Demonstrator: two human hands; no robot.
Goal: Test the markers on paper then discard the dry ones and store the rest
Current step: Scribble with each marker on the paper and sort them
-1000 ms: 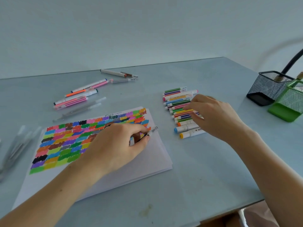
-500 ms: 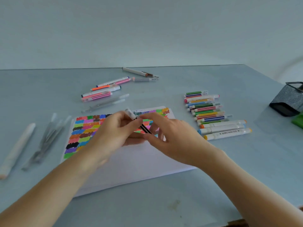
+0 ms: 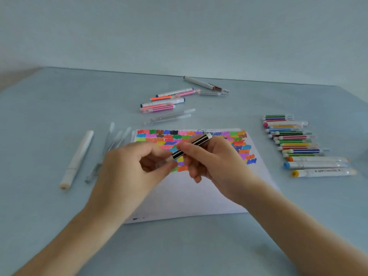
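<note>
1. Black-and-white striped marker (image 3: 189, 147) sits at frame centre, held above the paper (image 3: 191, 194), tilted from lower left up to upper right, white end cap at the upper right.
2. Left hand (image 3: 127, 172) pinches the marker's lower, clear end between thumb and curled fingers. Right hand (image 3: 215, 162) grips the striped barrel, fingers curled round it, thumb on the near side.
3. Paper lies flat on the blue-grey table (image 3: 59, 96), centre of frame. Its upper part is filled with rows of coloured scribble patches (image 3: 237, 144); lower part is blank white.
4. Right of frame: a neat row of markers (image 3: 294, 142) lying side by side, striped barrels in green, blue, red, yellow. Below them in the same row, 3 thicker white markers (image 3: 318, 166) with orange, blue and yellow ends.
5. Upper centre: a loose group of pens (image 3: 167, 100), pink and orange striped barrels plus white ones. Beyond them, nearest the wall, a long white pen (image 3: 199, 83).
6. Just above the paper's top edge: 2 clear, pale pens (image 3: 171, 117), close together.
7. Left of frame: 1 thick white marker (image 3: 77, 158) lying apart, tilted; beside it to the right a blurred bundle of clear pens (image 3: 111, 146), count cannot be told.
</note>
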